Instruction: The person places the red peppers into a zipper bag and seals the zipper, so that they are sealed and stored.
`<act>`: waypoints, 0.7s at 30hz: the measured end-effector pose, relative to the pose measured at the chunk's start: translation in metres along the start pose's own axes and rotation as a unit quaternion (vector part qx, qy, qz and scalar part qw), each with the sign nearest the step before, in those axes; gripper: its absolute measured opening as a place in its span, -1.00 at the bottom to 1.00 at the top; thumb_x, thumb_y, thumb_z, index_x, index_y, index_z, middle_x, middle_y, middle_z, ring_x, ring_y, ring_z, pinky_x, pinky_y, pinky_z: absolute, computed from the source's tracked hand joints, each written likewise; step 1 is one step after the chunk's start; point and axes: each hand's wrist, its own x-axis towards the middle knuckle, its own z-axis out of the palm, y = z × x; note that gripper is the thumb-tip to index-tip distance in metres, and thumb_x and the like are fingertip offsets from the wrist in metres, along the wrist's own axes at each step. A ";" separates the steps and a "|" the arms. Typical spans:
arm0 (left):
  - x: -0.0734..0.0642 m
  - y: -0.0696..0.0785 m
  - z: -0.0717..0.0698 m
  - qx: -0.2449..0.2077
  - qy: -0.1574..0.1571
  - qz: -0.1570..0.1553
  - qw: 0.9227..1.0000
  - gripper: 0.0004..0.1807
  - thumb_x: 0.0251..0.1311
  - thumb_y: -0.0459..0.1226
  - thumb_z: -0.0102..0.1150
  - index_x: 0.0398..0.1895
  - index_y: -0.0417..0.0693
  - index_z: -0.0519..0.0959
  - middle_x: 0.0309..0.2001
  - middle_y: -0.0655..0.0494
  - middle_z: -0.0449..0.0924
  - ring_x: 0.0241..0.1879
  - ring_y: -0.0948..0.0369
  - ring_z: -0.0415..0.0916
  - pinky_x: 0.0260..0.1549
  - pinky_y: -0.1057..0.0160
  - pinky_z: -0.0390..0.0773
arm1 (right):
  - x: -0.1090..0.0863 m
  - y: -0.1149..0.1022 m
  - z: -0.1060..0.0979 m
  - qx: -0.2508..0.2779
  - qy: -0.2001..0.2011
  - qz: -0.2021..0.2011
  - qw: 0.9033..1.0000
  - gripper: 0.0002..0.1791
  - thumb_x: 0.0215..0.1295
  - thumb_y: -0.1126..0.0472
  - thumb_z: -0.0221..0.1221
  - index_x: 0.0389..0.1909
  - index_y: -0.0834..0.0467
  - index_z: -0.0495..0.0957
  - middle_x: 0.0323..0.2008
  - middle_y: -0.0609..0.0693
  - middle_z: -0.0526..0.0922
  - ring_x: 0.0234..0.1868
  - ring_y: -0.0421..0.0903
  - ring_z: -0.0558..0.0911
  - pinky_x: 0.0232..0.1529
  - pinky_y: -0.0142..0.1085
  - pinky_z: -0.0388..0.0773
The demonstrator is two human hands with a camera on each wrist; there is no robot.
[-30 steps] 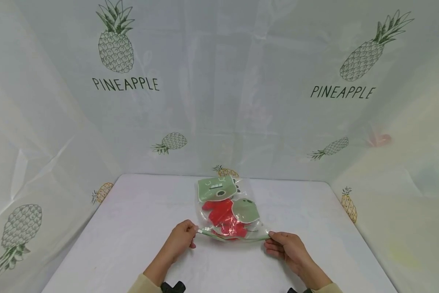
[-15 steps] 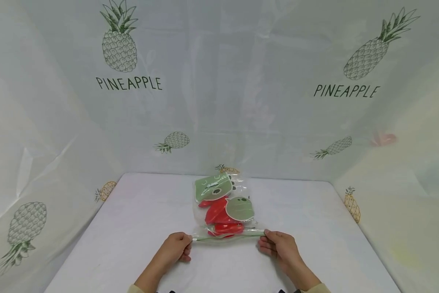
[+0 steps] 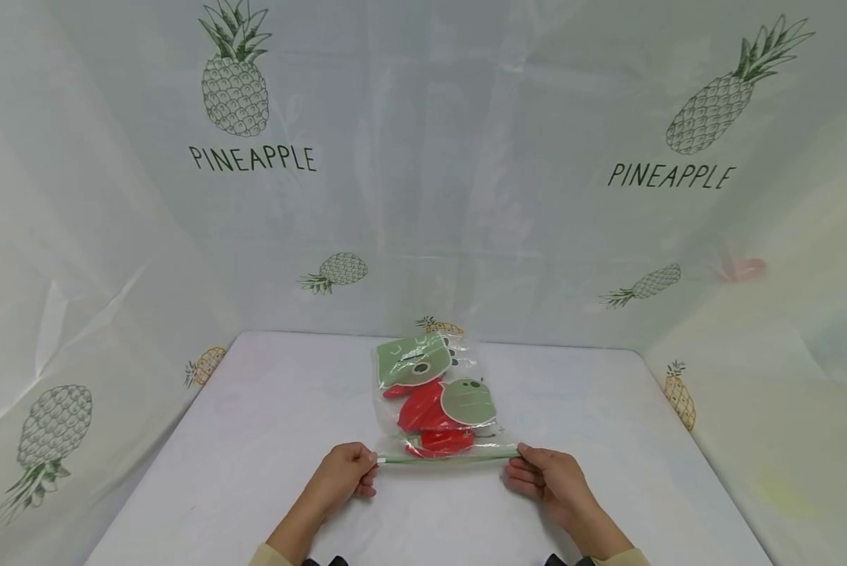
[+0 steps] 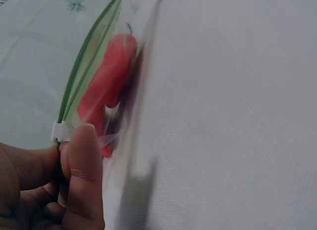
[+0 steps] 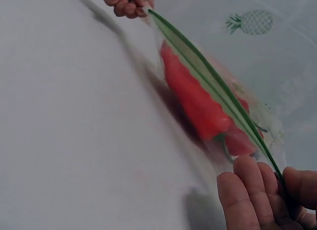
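A clear slider zip bag with green cartoon prints lies on the white table, its mouth toward me. Several red peppers show through the plastic. My left hand pinches the mouth's left corner between thumb and fingers, right beside the white slider. At the opposite corner, my right hand pinches the green zip strip between thumb and index finger, its other fingers lightly bent below. Between the hands the strip runs nearly straight; in the right wrist view its two sides stand apart along the middle.
The white-covered table extends around the bag on all sides. Behind it and at both sides hangs a pale curtain printed with pineapples. A blurred red shape shows faintly through the curtain at the right.
The bag's mouth sagged toward me at first and is now drawn straight between the hands. The peppers have shifted inside the bag. Both hands keep their pinch on the corners.
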 end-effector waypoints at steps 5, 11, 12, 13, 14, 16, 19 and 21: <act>0.004 0.001 0.000 -0.017 -0.002 -0.006 1.000 -0.75 0.55 -0.36 0.07 -0.24 -0.45 0.56 -0.41 0.04 0.60 -0.48 0.25 0.59 -0.41 0.25 0.78 | 0.002 -0.007 -0.003 0.005 -0.018 0.017 1.000 -0.55 0.55 0.22 0.20 0.16 0.55 0.43 -0.26 0.16 0.81 -0.23 -0.01 0.85 -0.05 -0.12 0.81; 0.008 -0.001 -0.002 -0.087 -0.026 -0.018 0.996 -0.73 0.56 -0.33 0.08 -0.20 -0.45 0.57 -0.41 0.07 0.69 -0.43 0.26 0.72 -0.35 0.28 0.79 | 0.002 -0.005 0.005 0.053 0.000 0.027 0.998 -0.57 0.56 0.08 0.22 0.11 0.39 0.52 -0.25 0.14 0.79 -0.18 0.01 0.84 0.01 -0.11 0.79; 0.008 -0.001 -0.003 -0.096 -0.029 -0.019 0.995 -0.73 0.56 -0.32 0.08 -0.20 -0.45 0.57 -0.41 0.07 0.70 -0.42 0.26 0.73 -0.34 0.28 0.80 | 0.002 -0.004 0.007 0.064 0.000 0.031 0.997 -0.54 0.55 0.02 0.24 0.11 0.36 0.52 -0.25 0.13 0.79 -0.17 0.01 0.84 0.02 -0.11 0.79; 0.007 -0.001 -0.003 -0.105 -0.030 -0.021 0.994 -0.73 0.56 -0.32 0.09 -0.19 -0.45 0.57 -0.41 0.07 0.71 -0.41 0.25 0.73 -0.33 0.28 0.80 | 0.002 -0.002 0.010 0.077 -0.003 0.035 0.996 -0.52 0.53 -0.03 0.25 0.10 0.34 0.52 -0.25 0.12 0.79 -0.15 0.01 0.84 0.04 -0.10 0.78; 0.007 -0.001 -0.003 -0.112 -0.031 -0.022 0.993 -0.73 0.56 -0.31 0.10 -0.19 -0.44 0.58 -0.41 0.07 0.71 -0.40 0.25 0.74 -0.32 0.28 0.80 | 0.001 0.000 0.012 0.087 -0.007 0.038 0.995 -0.48 0.51 -0.08 0.26 0.09 0.31 0.51 -0.24 0.12 0.79 -0.14 0.01 0.84 0.06 -0.09 0.78; 0.008 -0.001 -0.003 -0.125 -0.029 -0.024 0.991 -0.72 0.55 -0.30 0.11 -0.17 -0.45 0.58 -0.40 0.07 0.71 -0.39 0.25 0.74 -0.31 0.29 0.80 | 0.000 0.003 0.018 0.109 -0.023 0.044 0.993 -0.43 0.48 -0.15 0.28 0.09 0.29 0.48 -0.23 0.12 0.78 -0.13 0.02 0.83 0.08 -0.07 0.77; 0.008 -0.001 -0.003 -0.139 -0.025 -0.028 0.990 -0.69 0.55 -0.28 0.12 -0.14 -0.48 0.58 -0.39 0.06 0.71 -0.38 0.25 0.74 -0.29 0.30 0.80 | -0.003 0.009 0.028 0.132 -0.062 0.056 0.988 -0.41 0.48 -0.16 0.27 0.10 0.30 0.46 -0.19 0.13 0.79 -0.09 0.02 0.83 0.12 -0.05 0.74; 0.009 -0.001 -0.002 -0.143 -0.024 -0.029 0.989 -0.68 0.55 -0.27 0.12 -0.12 -0.49 0.57 -0.38 0.05 0.71 -0.37 0.24 0.75 -0.28 0.30 0.80 | -0.005 0.012 0.036 0.139 -0.091 0.064 0.984 -0.42 0.52 -0.14 0.24 0.09 0.34 0.47 -0.17 0.14 0.79 -0.07 0.02 0.83 0.14 -0.05 0.73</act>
